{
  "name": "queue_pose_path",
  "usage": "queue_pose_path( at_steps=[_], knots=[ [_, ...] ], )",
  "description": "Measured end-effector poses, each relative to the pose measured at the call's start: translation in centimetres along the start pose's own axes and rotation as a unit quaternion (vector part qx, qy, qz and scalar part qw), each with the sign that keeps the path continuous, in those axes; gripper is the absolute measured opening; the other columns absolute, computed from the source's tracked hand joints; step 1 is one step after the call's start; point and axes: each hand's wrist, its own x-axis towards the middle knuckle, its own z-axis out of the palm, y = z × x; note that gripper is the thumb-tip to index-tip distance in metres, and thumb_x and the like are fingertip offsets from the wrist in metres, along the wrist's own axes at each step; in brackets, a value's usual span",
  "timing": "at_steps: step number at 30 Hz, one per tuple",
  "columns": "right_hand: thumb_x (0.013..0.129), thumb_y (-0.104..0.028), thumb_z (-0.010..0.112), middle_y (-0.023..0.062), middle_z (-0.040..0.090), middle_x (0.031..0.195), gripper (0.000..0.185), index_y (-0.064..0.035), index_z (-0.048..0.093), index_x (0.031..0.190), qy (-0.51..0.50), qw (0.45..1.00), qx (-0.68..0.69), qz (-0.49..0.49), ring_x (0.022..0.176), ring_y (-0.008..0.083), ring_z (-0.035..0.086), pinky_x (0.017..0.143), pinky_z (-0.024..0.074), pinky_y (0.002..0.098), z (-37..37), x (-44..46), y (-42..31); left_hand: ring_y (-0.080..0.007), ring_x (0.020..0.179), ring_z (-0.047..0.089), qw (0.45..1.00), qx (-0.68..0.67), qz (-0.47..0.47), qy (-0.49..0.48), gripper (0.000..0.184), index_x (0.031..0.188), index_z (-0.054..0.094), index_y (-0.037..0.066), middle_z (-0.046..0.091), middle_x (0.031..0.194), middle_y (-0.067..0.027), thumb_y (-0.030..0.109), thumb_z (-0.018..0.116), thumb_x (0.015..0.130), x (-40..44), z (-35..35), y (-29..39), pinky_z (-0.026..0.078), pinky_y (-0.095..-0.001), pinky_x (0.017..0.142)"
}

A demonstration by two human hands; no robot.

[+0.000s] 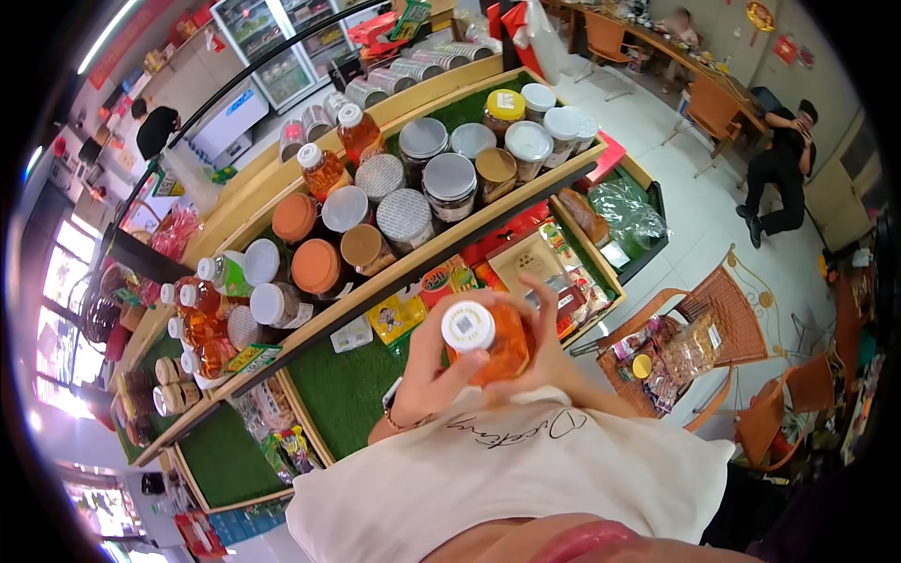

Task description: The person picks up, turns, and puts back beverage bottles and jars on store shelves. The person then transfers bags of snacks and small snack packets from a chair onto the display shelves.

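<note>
A jar of orange-red contents with a white lid (468, 327) is held in front of my chest, tilted so that its lid faces the camera. My left hand (430, 375) is wrapped round its left side, the thumb just under the lid. On the jar's right side, my right hand (544, 342) rests with curved fingers, slightly blurred. Beyond them, a wooden shelf (441, 246) bears several lidded jars, among them a yellow-lidded jar (505, 106) and an orange-lidded jar (316, 266). Below it, coloured packets (399, 317) lie on green matting.
At the right, a wicker chair (727, 314) holds packaged goods. A person in black (784, 169) leans back at the upper right, and another person (156, 129) is at the upper left. A glass-door fridge (282, 52) stands at the back.
</note>
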Motion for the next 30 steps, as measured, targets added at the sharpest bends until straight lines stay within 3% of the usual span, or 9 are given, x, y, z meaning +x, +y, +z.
queue_pose_path(
  at_steps=[3, 5, 7, 9, 14, 18, 23, 25, 30],
  knots=[
    [0.048, -0.018, 0.087, 0.0169, 0.036, 0.125, 0.115, -0.006, 0.01, 0.133, -0.127, 0.967, -0.108, -0.19, 0.117, 0.0265, 0.04, 0.096, 0.0351, 0.0381, -3.3, 5.7, 1.3, -0.0219, 0.102, 0.05, 0.995, 0.039, 0.042, 0.083, 0.044, 0.117, 0.042, -0.004, 0.052, 0.113, -0.0145, 0.021, 0.053, 0.082, 2.4, 0.4, 0.1, 0.034, -0.0333, 0.093],
    [0.048, -0.022, 0.087, 0.0173, 0.036, 0.125, 0.112, -0.0044, 0.013, 0.132, -0.144, 0.889, -0.253, -0.354, 0.115, 0.0269, 0.042, 0.094, 0.0364, 0.0374, -4.2, 10.3, -1.0, -0.0225, 0.099, 0.051, 0.978, 0.101, 0.166, 0.079, 0.048, 0.115, 0.042, -0.005, 0.054, 0.109, -0.0143, 0.028, 0.053, 0.082, 6.1, -0.3, -0.1, 0.036, -0.0346, 0.091],
    [0.047, -0.027, 0.087, 0.0152, 0.045, 0.118, 0.105, -0.0029, 0.025, 0.129, -0.145, 0.84, -0.203, -0.482, 0.112, 0.0235, 0.046, 0.092, 0.0386, 0.0353, -4.7, 15.8, -2.0, -0.0227, 0.095, 0.052, 0.919, 0.199, 0.325, 0.1, 0.051, 0.113, 0.042, -0.005, 0.057, 0.102, -0.0127, 0.034, 0.053, 0.082, 10.5, -1.3, -0.1, 0.038, -0.036, 0.088],
    [0.046, -0.03, 0.087, 0.0114, 0.053, 0.109, 0.097, -0.0026, 0.036, 0.124, -0.159, 0.781, -0.294, -0.527, 0.106, 0.0209, 0.051, 0.09, 0.0397, 0.033, -5.5, 20.6, -5.3, -0.0215, 0.096, 0.053, 0.881, 0.243, 0.393, 0.098, 0.061, 0.109, 0.043, -0.005, 0.055, 0.103, -0.0159, 0.05, 0.05, 0.081, 15.3, -3.1, -0.2, 0.038, -0.0363, 0.089],
    [0.056, -0.025, 0.079, 0.0108, 0.055, 0.112, 0.077, -0.0121, 0.041, 0.123, -0.096, 0.72, -0.509, -0.462, 0.1, 0.0289, 0.053, 0.084, 0.0443, 0.0364, -8.5, 29.1, -7.8, -0.0192, 0.087, 0.056, 0.846, 0.17, 0.465, 0.2, 0.043, 0.103, 0.047, -0.003, 0.059, 0.092, -0.0122, 0.037, 0.047, 0.086, 26.6, -7.0, -4.5, 0.045, -0.0302, 0.077],
    [0.057, -0.02, 0.077, 0.0114, 0.051, 0.118, 0.085, -0.0148, 0.033, 0.13, -0.158, 0.756, -0.532, -0.348, 0.104, 0.0339, 0.05, 0.084, 0.0438, 0.0393, -12.1, 34.5, -5.8, -0.0262, 0.083, 0.055, 0.818, 0.313, 0.442, 0.191, 0.032, 0.104, 0.05, -0.001, 0.056, 0.094, -0.0132, 0.022, 0.055, 0.082, 32.5, -10.2, -11.5, 0.043, -0.0339, 0.076],
    [0.056, -0.007, 0.077, 0.0145, 0.051, 0.115, 0.098, -0.0138, 0.021, 0.136, -0.181, 0.835, -0.439, -0.278, 0.098, 0.0337, 0.053, 0.085, 0.042, 0.0386, -16.1, 37.4, -1.0, -0.0341, 0.09, 0.053, 0.864, 0.368, 0.306, 0.155, 0.035, 0.109, 0.047, 0.0, 0.054, 0.095, -0.0184, 0.02, 0.056, 0.082, 35.1, -11.9, -17.8, 0.041, -0.0391, 0.08],
    [0.056, -0.006, 0.077, 0.0158, 0.051, 0.116, 0.103, -0.0147, 0.016, 0.138, -0.163, 0.838, -0.428, -0.296, 0.102, 0.0339, 0.052, 0.086, 0.0418, 0.0393, -17.0, 37.5, 0.6, -0.0347, 0.092, 0.053, 0.881, 0.383, 0.258, 0.103, 0.036, 0.112, 0.045, -0.001, 0.055, 0.097, -0.0196, 0.02, 0.055, 0.084, 34.8, -11.6, -17.7, 0.041, -0.039, 0.081],
    [0.055, -0.01, 0.079, 0.019, 0.054, 0.11, 0.112, -0.0178, 0.006, 0.139, -0.164, 0.836, -0.504, -0.143, 0.101, 0.0372, 0.052, 0.083, 0.0431, 0.0405, -17.1, 37.1, 0.7, -0.0332, 0.09, 0.053, 0.923, 0.354, 0.132, 0.074, 0.037, 0.11, 0.045, -0.002, 0.055, 0.098, -0.0201, 0.026, 0.052, 0.087, 34.2, -11.6, -18.5, 0.041, -0.0376, 0.079]
  ],
)
